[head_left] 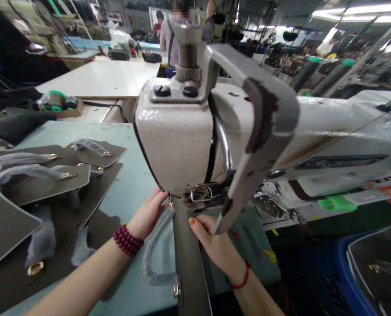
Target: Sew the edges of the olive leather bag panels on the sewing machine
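Observation:
A big cream sewing machine (178, 140) fills the middle of the view, its head hiding the needle area. Under it lies a long grey-brown bag panel (187, 259) with a plastic-wrapped handle (156, 250) and brass fittings. My left hand (147, 213), with a dark red bead bracelet at the wrist, presses its fingers against the panel's left side near the presser foot. My right hand (215, 239), a red cord on its wrist, rests on the panel's right side with the thumb forward. Both hands' fingertips are partly hidden by the machine head.
Several finished grey panels (44, 184) with wrapped handles are stacked on the pale green table (129, 175) at left. A blue bin (353, 272) holding more panels stands at lower right. Thread spools (57, 102) sit in a tray behind. Other people work at far benches.

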Demonstrator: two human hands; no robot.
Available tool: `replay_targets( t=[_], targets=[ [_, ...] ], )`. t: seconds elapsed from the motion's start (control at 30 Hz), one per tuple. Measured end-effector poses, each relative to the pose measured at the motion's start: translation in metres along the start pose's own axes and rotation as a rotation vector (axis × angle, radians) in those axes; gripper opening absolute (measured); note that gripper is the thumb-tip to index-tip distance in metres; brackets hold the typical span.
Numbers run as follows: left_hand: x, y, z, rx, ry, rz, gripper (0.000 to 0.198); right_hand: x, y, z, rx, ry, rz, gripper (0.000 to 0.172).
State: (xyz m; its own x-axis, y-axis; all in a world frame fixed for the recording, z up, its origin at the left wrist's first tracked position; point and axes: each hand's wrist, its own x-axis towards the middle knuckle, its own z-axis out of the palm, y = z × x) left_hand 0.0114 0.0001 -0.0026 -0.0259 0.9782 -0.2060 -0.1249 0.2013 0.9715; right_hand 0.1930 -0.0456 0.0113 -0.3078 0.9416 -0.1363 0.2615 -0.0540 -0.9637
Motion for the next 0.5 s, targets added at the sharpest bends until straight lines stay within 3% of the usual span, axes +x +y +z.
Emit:
replay_targets(
  t=[0.1, 0.2, 0.3, 0.37, 0.43, 0.47, 0.5],
  targets=[
    [-0.022, -0.032, -0.014, -0.005, -0.038, -0.061, 0.060, -0.004, 0.005, -0.002, -0.007, -0.005, 0.002, 0.039],
    [-0.044, -0.056, -0.020, 0.106, -0.097, 0.053, 0.064, -0.009, 0.006, -0.001, 0.016, -0.032, 0.016, 0.042],
    [-0.052, -0.064, -0.013, 0.220, -0.100, 0.228, 0.063, -0.020, 0.009, 0.003, 0.030, -0.063, 0.044, 0.044],
    [-0.049, -0.059, -0.001, 0.204, -0.060, 0.234, 0.060, -0.032, 0.012, -0.002, 0.033, -0.088, 0.070, 0.043],
    [-0.044, -0.048, 0.012, 0.161, -0.015, 0.191, 0.054, -0.048, 0.012, -0.026, -0.003, -0.044, 0.057, 0.037],
    [-0.042, -0.042, 0.018, 0.141, -0.004, 0.169, 0.052, -0.057, 0.010, -0.046, -0.065, 0.041, 0.013, 0.032],
    [-0.041, -0.036, 0.023, 0.120, 0.001, 0.152, 0.049, -0.066, 0.005, -0.071, -0.189, 0.242, -0.068, 0.028]
  ],
)
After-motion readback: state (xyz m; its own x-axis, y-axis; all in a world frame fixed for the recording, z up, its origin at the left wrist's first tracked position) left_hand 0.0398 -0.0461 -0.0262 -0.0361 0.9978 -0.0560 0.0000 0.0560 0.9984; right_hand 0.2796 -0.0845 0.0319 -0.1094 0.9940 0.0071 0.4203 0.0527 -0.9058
